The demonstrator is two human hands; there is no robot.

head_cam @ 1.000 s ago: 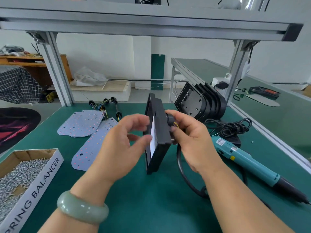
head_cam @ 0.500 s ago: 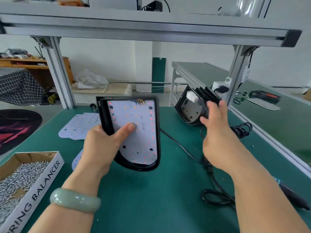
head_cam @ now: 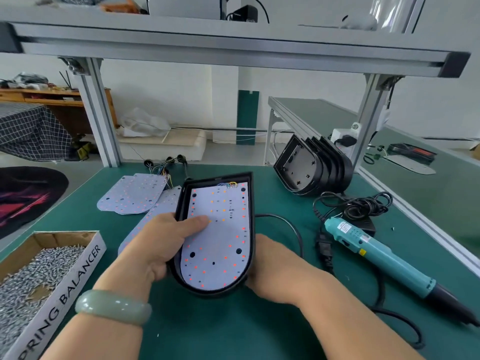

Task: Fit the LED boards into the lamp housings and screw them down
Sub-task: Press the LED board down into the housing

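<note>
A black lamp housing (head_cam: 250, 203) with a white LED board (head_cam: 220, 240) lying inside faces up over the green bench. My left hand (head_cam: 161, 242) grips the housing's left rim, thumb pressed on the board. My right hand (head_cam: 270, 268) holds the housing's lower right corner from underneath, its fingers hidden behind it. Coloured wires (head_cam: 230, 185) show at the board's top edge. Loose LED boards (head_cam: 132, 194) lie to the left. A stack of empty black housings (head_cam: 311, 166) leans at the back right.
A teal electric screwdriver (head_cam: 376, 252) lies to the right with its black cable (head_cam: 353, 205) coiled behind. A cardboard box of screws (head_cam: 39, 271) sits at the front left. Aluminium frame posts (head_cam: 101, 113) stand at the bench's back corners.
The housing went from edge-on to face up and came lower and nearer. My right hand left the housing, reached toward the stack, then came back under the lower right corner.
</note>
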